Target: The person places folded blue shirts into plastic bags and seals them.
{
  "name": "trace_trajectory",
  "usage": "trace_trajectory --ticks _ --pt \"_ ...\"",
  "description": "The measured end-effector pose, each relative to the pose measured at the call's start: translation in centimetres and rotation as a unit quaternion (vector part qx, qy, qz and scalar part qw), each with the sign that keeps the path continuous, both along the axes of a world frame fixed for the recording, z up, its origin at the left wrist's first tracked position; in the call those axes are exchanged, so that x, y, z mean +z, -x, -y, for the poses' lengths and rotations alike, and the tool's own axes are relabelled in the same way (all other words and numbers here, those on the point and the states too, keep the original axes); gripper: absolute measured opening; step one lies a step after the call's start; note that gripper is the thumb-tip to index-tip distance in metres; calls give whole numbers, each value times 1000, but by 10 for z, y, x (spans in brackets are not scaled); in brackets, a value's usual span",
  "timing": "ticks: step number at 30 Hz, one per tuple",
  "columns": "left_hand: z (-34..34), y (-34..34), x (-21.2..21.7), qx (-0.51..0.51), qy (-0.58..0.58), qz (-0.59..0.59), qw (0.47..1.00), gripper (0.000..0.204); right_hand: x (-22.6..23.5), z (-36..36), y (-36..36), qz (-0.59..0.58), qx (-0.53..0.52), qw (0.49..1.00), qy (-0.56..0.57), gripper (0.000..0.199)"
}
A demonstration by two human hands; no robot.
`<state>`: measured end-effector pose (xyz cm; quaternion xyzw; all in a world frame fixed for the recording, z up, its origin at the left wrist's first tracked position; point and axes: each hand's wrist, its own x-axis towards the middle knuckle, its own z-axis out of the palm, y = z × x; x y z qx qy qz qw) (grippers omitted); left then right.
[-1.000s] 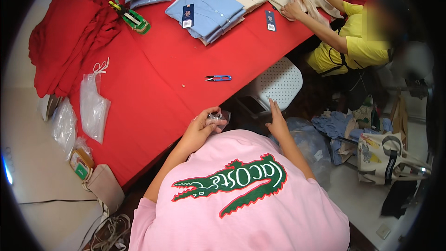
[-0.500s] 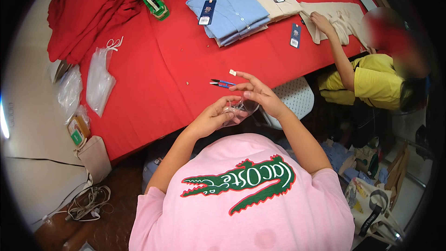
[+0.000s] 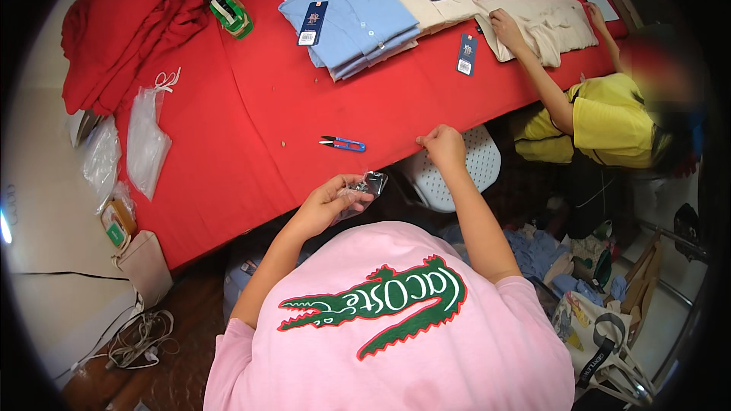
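My left hand (image 3: 340, 193) is closed around a small clear plastic bag (image 3: 371, 185) just off the table's front edge. Something dark shows in the bag, too small to name. My right hand (image 3: 442, 144) is up beside the table edge, fingers drawn into a pinch; whatever they hold, if anything, I cannot make out. Between and beyond the two hands, blue-handled thread snips (image 3: 344, 143) lie on the red cloth. Further back lie a folded light blue shirt (image 3: 365, 15) and a cream one (image 3: 426, 11), each with a dark hang tag.
Across the red-covered table (image 3: 251, 152) are a green tape dispenser (image 3: 231, 15), plastic bags (image 3: 145, 144), red fabric (image 3: 129, 27) and a loose tag (image 3: 467, 55). A co-worker in yellow (image 3: 617, 122) handles a cream garment (image 3: 533, 27). A white stool (image 3: 457, 171) stands below my right hand.
My right hand has left the plastic bag and moved right, its fingers closing to a pinch. A small white piece on its fingertip no longer shows. My left hand keeps the bag, slightly lower left.
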<state>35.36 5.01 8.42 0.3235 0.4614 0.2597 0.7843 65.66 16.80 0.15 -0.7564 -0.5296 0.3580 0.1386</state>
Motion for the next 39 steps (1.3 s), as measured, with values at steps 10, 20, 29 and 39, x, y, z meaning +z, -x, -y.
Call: trace_trajectory --ticks 10,20,29,39 --pt "2 3 -6 -6 -11 -6 1000 42 -12 16 -36 -345 -120 931 -6 13" --pt "4 -2 -8 -17 -16 22 999 39 -29 22 -6 -290 -137 946 -39 14" --pt "10 0 -10 -14 -6 5 1000 39 -16 15 -2 -134 -120 983 -29 27" --pt "-3 -3 1 -40 -35 11 999 42 -14 6 -18 -275 -8 955 -108 38"
